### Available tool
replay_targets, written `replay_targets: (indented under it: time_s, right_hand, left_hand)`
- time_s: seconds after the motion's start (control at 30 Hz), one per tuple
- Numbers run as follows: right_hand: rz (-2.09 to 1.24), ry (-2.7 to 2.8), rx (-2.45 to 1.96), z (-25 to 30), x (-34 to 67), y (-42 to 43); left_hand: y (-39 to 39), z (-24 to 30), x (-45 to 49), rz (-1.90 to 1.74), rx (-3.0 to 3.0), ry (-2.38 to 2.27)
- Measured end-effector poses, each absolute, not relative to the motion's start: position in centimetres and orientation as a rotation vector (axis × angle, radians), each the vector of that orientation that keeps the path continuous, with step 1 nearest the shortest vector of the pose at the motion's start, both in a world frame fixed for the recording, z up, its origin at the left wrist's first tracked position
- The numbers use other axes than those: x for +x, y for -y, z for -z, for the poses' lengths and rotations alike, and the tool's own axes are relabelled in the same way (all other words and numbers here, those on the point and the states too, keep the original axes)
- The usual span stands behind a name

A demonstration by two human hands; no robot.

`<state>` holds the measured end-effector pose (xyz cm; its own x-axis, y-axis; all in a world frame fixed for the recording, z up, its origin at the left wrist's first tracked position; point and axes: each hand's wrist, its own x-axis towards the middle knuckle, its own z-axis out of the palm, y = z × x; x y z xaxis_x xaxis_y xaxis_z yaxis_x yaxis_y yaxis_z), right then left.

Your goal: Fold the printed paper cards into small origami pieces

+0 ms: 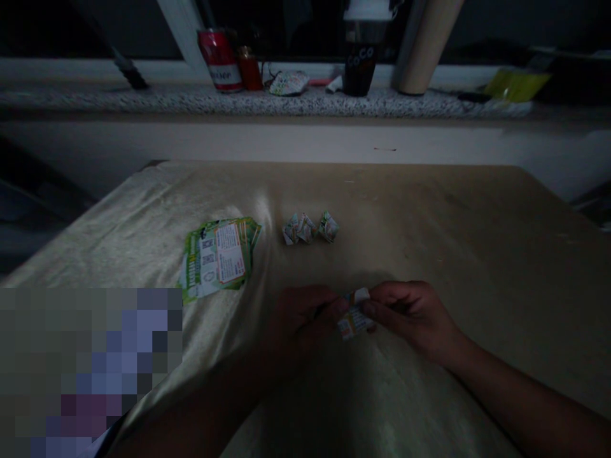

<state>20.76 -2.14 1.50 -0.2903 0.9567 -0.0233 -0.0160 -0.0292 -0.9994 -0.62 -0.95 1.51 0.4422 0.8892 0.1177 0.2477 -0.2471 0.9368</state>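
Both my hands meet over a cloth-covered table [429,216], pinching one small folded piece of printed paper [354,317]. My left hand [300,321] grips its left side with curled fingers. My right hand [413,315] pinches its upper right edge between thumb and fingertips. Beyond the hands lie three small folded paper pieces [310,228] in a row. To their left rests a stack of green printed leaflets [218,256].
A stone ledge [143,98] runs along the back with a red can [220,58], a small red bottle [249,68], a dark cup marked CoCo [360,57] and a tan roll [422,44]. A blurred patch covers the lower left corner.
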Motion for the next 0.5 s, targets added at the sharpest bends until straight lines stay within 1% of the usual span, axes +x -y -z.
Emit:
replay_targets:
  time_s: [0.17,0.4,0.5]
  right_hand:
    - [-1.46,1.398,-1.071,-1.58,20.95,2.24]
    - [-1.632,1.435,-1.042,-1.33,21.11,2.12]
    - [-1.594,1.395,-0.979,-1.12,21.11,2.11]
  left_hand:
    - [0.92,-1.61,-0.59,-0.742,1.634,-0.933]
    - [0.53,-1.52,-1.36,-0.549,1.555,-0.792]
    - [0.53,-1.49,-1.23,-0.526,1.41,-0.828]
